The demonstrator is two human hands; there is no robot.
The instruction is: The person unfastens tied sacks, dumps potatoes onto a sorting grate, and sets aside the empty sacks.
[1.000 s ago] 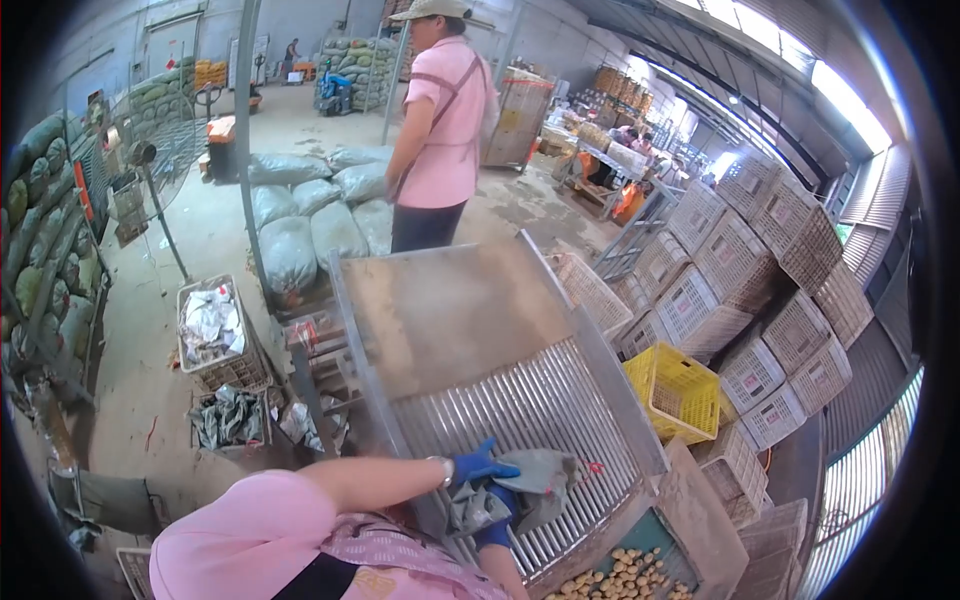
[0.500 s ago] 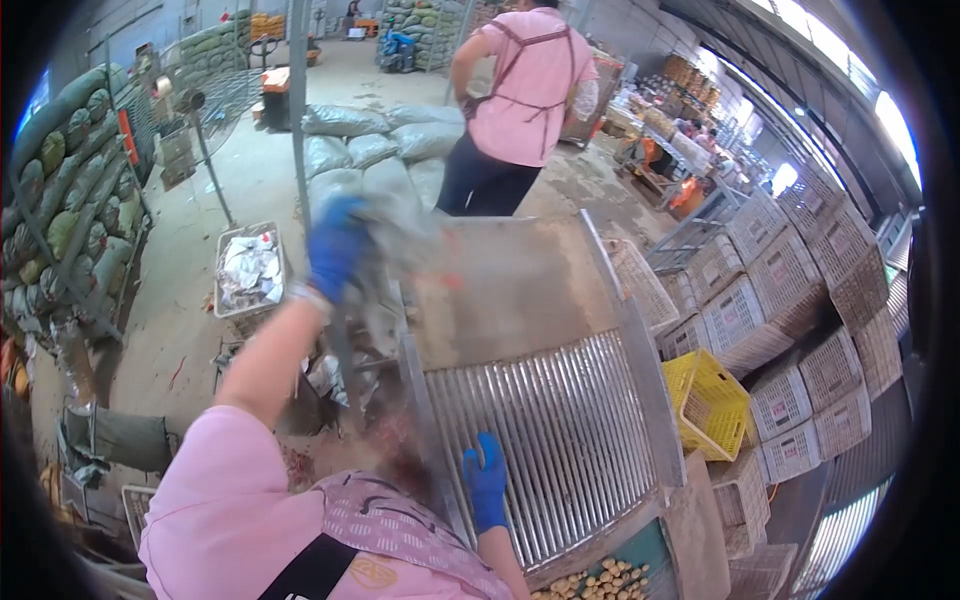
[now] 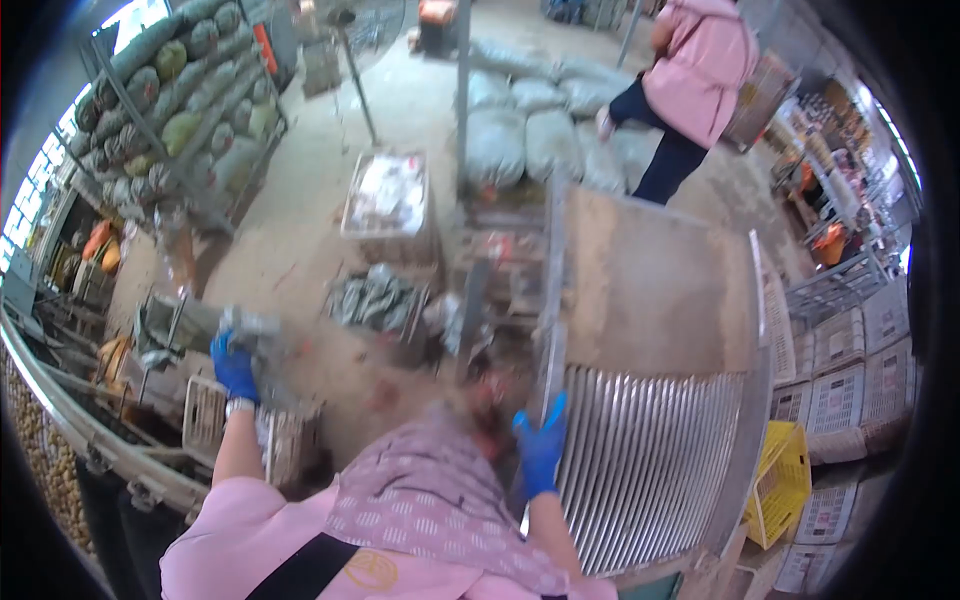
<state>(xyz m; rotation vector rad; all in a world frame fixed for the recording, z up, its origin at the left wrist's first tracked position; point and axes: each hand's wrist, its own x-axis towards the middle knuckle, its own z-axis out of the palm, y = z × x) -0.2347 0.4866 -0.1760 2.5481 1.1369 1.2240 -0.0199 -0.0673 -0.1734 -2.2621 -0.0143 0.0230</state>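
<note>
At the lower left, my left hand (image 3: pixel 235 370) in a blue glove is closed on a grey, thin, crumpled sack (image 3: pixel 262 340), which is blurred by motion. Below it stands a pale plastic crate (image 3: pixel 205 415). My right hand (image 3: pixel 541 447), also blue-gloved, rests against the left side rail of a sloped metal sorting table, thumb and fingers apart and holding nothing. The table has a bed of parallel steel rollers (image 3: pixel 640 460) and a flat, worn upper board (image 3: pixel 655 290).
A white crate of crumpled sheets (image 3: pixel 385 195) and a bin of dark green sacks (image 3: pixel 375 300) stand ahead. Full sacks (image 3: pixel 495 140) lie beyond the table. A person in pink (image 3: pixel 700 70) walks there. On the right are a yellow crate (image 3: pixel 780 485) and stacked crates (image 3: pixel 835 385).
My left hand has swung left and down with the grey sack. My right hand has shifted from the rollers to the left rail. The view has turned left; the other person has stepped away.
</note>
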